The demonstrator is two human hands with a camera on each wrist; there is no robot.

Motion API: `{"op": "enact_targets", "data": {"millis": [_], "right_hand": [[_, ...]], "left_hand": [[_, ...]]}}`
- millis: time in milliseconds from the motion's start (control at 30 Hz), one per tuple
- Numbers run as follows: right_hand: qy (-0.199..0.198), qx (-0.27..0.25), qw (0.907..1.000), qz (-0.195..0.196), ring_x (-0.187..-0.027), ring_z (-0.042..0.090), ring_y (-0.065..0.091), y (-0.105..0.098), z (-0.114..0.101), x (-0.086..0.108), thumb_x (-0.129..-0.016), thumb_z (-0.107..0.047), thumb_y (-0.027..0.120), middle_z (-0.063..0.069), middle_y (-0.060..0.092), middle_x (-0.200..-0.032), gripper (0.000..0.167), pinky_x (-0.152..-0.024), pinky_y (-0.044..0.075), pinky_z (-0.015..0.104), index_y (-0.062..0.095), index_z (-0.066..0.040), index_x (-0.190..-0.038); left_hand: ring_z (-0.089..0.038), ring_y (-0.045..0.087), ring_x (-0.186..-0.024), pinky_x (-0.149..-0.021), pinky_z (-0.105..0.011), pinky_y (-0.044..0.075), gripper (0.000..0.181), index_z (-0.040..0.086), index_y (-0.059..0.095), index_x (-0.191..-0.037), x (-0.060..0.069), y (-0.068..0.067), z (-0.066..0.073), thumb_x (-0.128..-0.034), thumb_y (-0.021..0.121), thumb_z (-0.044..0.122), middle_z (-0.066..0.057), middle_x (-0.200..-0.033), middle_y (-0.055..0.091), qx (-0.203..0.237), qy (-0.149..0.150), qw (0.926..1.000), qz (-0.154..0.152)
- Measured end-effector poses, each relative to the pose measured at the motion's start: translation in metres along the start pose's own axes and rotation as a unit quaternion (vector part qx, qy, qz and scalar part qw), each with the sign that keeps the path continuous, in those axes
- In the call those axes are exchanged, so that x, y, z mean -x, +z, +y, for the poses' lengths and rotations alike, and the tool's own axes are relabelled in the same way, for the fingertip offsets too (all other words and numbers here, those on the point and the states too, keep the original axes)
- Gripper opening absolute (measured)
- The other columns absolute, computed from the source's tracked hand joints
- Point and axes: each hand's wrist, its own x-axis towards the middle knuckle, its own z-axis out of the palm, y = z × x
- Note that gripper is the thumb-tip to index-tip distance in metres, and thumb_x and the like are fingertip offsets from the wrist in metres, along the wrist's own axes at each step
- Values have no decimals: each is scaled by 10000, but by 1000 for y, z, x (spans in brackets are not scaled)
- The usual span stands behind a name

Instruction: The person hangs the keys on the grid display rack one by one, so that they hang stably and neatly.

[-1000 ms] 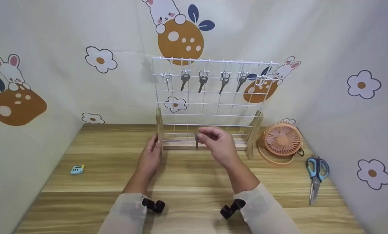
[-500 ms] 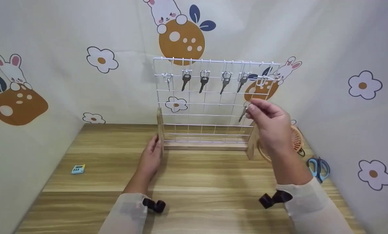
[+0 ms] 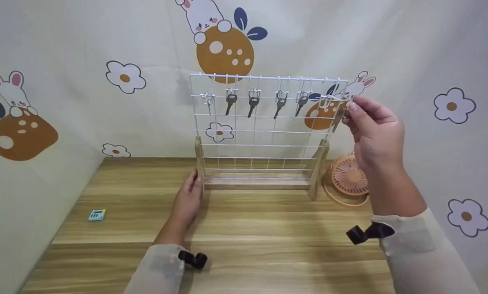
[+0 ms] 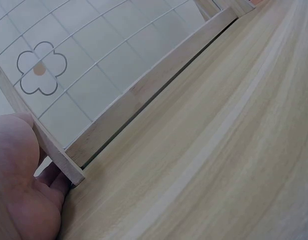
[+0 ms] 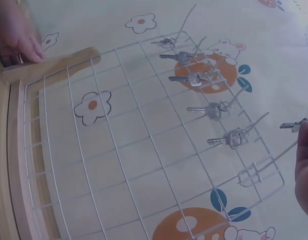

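My right hand (image 3: 377, 134) pinches a key (image 3: 338, 121) by its ring, beside the top right of a white wire grid rack (image 3: 264, 131). In the right wrist view this key (image 5: 289, 125) points toward the grid, near the tip of a long hook (image 5: 278, 157) that bears no key. Several keys (image 3: 254, 102) hang by rings from the other hooks. Low on the left, my left hand (image 3: 189, 200) grips the rack's left wooden leg (image 3: 199, 153). The left wrist view has the palm against that leg (image 4: 49, 142) and fingers reaching behind it.
An orange fan (image 3: 346, 175) stands right of the rack, partly behind my right forearm. A small light-blue and yellow gadget (image 3: 97, 214) lies on the wooden table (image 3: 244, 245) at the left. Patterned cloth (image 3: 154, 118) surrounds the table.
My right hand has carried the key from low in front of the rack up and right to the last hook. The left hand stays on the leg. The scissors are now hidden by my right arm.
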Motion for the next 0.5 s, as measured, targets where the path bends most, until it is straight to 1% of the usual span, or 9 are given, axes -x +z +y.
{"op": "enact_targets", "data": {"millis": [133, 267, 400, 500], "right_hand": [[124, 80, 9998, 94, -781, 202, 737, -3, 6, -7, -853, -26, 886, 164, 752, -1050, 317, -793, 669, 274, 768, 82, -1126], [228, 220, 9994, 161, -802, 202, 738, -7, 12, -9, -876, -60, 876, 158, 745, -1085, 343, -827, 671, 280, 759, 75, -1169], [277, 330, 9989, 163, -822, 200, 743, -9, 17, -9, -899, -78, 861, 145, 753, -1083, 384, -846, 671, 281, 736, 85, -1223], [308, 385, 9986, 175, -829, 200, 746, -11, 22, -10, -907, -74, 853, 139, 759, -1074, 382, -847, 670, 279, 733, 84, -1234]], "left_hand": [[-302, 286, -1647, -1353, -506, 257, 609, 253, 306, -1704, 0, 1, -1, -1149, 452, 455, -48, -1782, 290, 67, -3, 10000, 4], [-294, 290, -1645, -1355, -504, 252, 594, 263, 317, -1700, 0, 2, 0, -1150, 454, 443, -35, -1777, 303, 97, -11, 9999, 29], [-292, 291, -1644, -1357, -511, 243, 578, 289, 326, -1695, 0, 1, 1, -1151, 456, 435, -22, -1774, 312, 73, -22, 10000, 41], [-295, 288, -1645, -1358, -514, 239, 579, 293, 326, -1695, -1, 0, 1, -1150, 459, 436, -21, -1774, 312, 59, -20, 10000, 51]]}}
